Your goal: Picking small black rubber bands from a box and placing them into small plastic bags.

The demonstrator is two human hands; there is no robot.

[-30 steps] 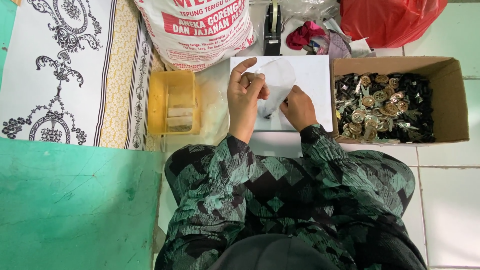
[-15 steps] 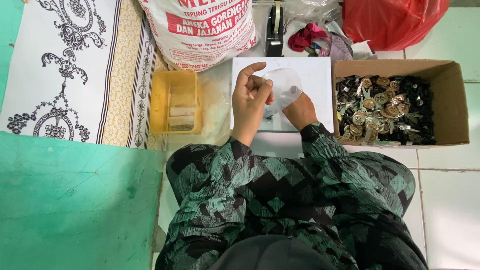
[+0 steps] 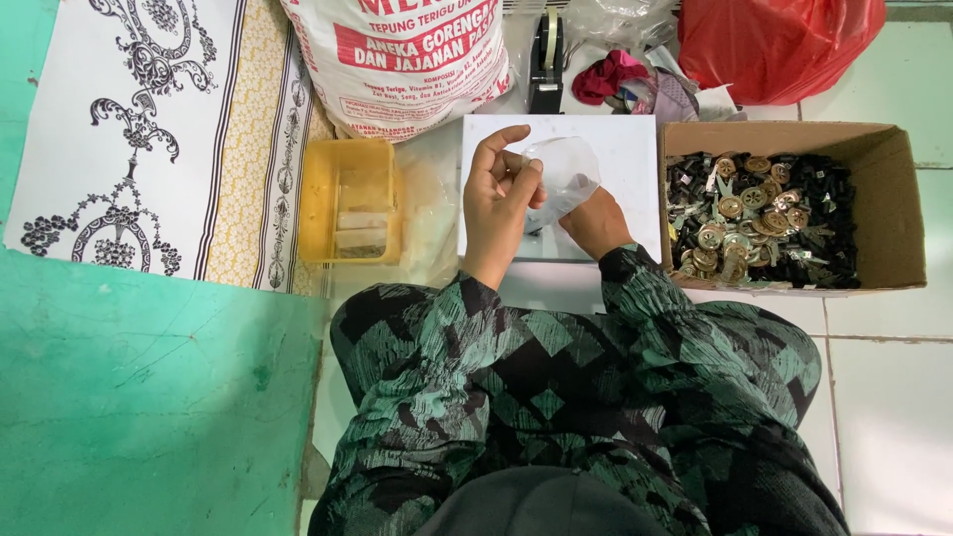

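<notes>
Fingers of my left hand (image 3: pixel 501 194) pinch the small clear plastic bag (image 3: pixel 562 179) above the white board (image 3: pixel 630 149); my right hand (image 3: pixel 594 220) grips it from below. Thin film may slip or tear, I judge.

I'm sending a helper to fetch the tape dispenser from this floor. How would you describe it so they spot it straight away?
Start at the big white sack with the red panel at the top of the view. Just to its right, beyond the white board, stands the tape dispenser. It is the only narrow, black, upright thing there, with a roll of tape in it, left of the pink cloth and red plastic bag.
</notes>
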